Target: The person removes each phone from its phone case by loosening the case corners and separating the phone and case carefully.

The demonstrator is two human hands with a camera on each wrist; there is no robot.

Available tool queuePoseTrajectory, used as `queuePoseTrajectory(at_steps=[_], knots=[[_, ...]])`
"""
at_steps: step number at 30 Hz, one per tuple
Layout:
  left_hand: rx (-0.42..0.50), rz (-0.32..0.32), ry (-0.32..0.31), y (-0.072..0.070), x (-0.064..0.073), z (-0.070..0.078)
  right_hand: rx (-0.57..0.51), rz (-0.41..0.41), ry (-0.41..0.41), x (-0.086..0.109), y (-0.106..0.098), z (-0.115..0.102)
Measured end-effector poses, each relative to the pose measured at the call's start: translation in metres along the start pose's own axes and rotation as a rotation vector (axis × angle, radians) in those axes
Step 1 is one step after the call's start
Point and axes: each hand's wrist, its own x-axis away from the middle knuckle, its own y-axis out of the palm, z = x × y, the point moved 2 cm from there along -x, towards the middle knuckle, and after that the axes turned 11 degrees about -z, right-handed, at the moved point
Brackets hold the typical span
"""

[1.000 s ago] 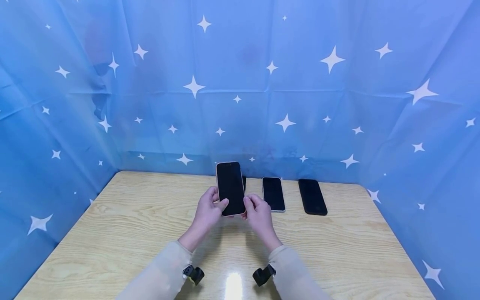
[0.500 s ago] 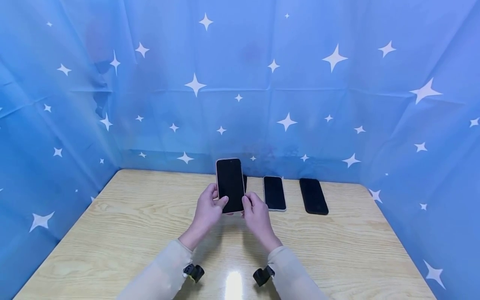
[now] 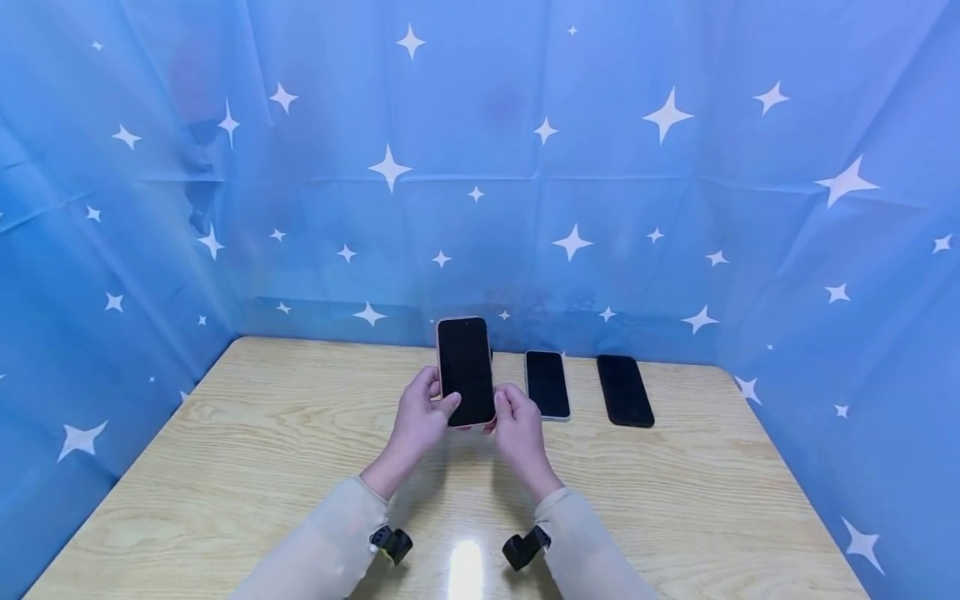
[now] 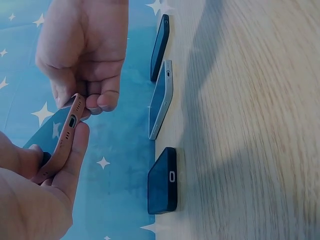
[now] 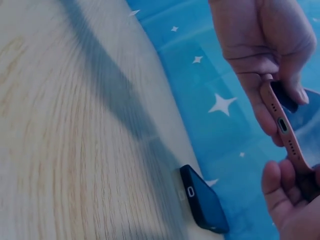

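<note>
Both hands hold up a smartphone (image 3: 466, 371) with a dark screen and a salmon-pink case, above the table. My left hand (image 3: 420, 417) grips its lower left side, the thumb lying over the screen and the fingers behind. At the lower right corner, my right hand (image 3: 520, 429) pinches the edge between thumb and fingers. In the left wrist view the charging port (image 4: 72, 121) on the phone's bottom edge faces the camera. The right wrist view also shows this salmon edge (image 5: 292, 147), between the left hand above and the right hand (image 5: 285, 205) below.
On the wood-grain table (image 3: 300, 467) lie a white-edged phone (image 3: 547, 385) and a black phone (image 3: 626, 391), right of the hands. Another black phone (image 4: 164, 182) lies behind the held one, almost hidden in the head view. A blue starry curtain (image 3: 480, 233) surrounds the table.
The held phone has shifted slightly right and now covers more of the black phone behind it. Both hands keep their hold, and the phones on the table stay in place.
</note>
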Motion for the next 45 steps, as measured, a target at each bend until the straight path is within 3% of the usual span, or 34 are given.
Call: queuePoseTrajectory(at_steps=[7,11,14,20,24,34,45], knots=[[0.015,-0.008,-0.011,0.001,0.0,0.003,-0.079,-0.032,0.056,-0.001,-0.002,0.001],[0.001,-0.022,0.015,-0.001,0.0,0.003,-0.147,-0.062,0.069,-0.003,-0.002,0.004],[0.048,-0.042,0.024,-0.002,0.001,0.001,-0.219,-0.091,0.071,-0.004,-0.001,0.006],[0.232,-0.076,-0.079,-0.005,0.0,0.0,-0.332,-0.129,0.088,-0.004,0.0,0.008],[0.242,-0.107,-0.097,-0.007,-0.001,0.001,-0.362,-0.138,0.104,-0.004,0.001,0.01],[0.18,-0.062,-0.073,-0.012,0.001,-0.004,-0.292,-0.126,0.163,-0.004,-0.001,0.015],[0.079,-0.071,-0.028,-0.014,0.005,-0.006,-0.214,-0.084,0.256,0.002,-0.002,0.016]])
